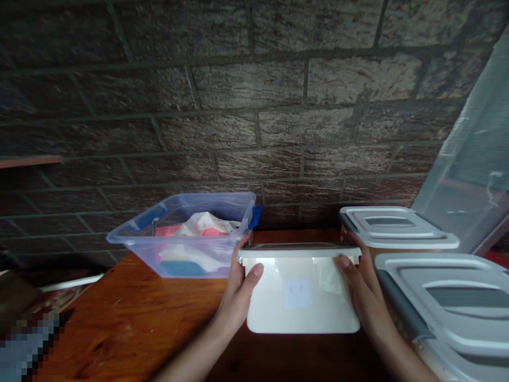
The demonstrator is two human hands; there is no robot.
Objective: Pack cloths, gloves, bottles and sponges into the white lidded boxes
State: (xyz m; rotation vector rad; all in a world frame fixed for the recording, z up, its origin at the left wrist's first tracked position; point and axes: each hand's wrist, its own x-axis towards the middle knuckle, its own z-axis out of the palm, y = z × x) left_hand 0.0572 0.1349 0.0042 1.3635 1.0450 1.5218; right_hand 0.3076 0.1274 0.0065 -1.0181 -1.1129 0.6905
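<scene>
Between my two hands is a white plastic storage box (pixel 302 313) with a lid on top and a small pale label on its front. My left hand (pixel 238 289) grips its left end, thumb on the front face near the rim. On the right end, my right hand (pixel 361 281) holds it the same way, thumb pressed near the upper corner. The box appears to be above the wooden table (pixel 131 318); whether its base touches the top is unclear. Just left of it stands an open clear bin (pixel 147 249) with blue handles, holding white and pink cloth-like items (pixel 204 225).
Two bins with white and grey lids stand at the right, one farther back (pixel 421 233) and one nearer (pixel 469 334). A dark brick wall (pixel 238 127) rises behind the table. Translucent sheeting (pixel 465 175) hangs at the far right. A wooden ledge (pixel 29 161) juts in at the left.
</scene>
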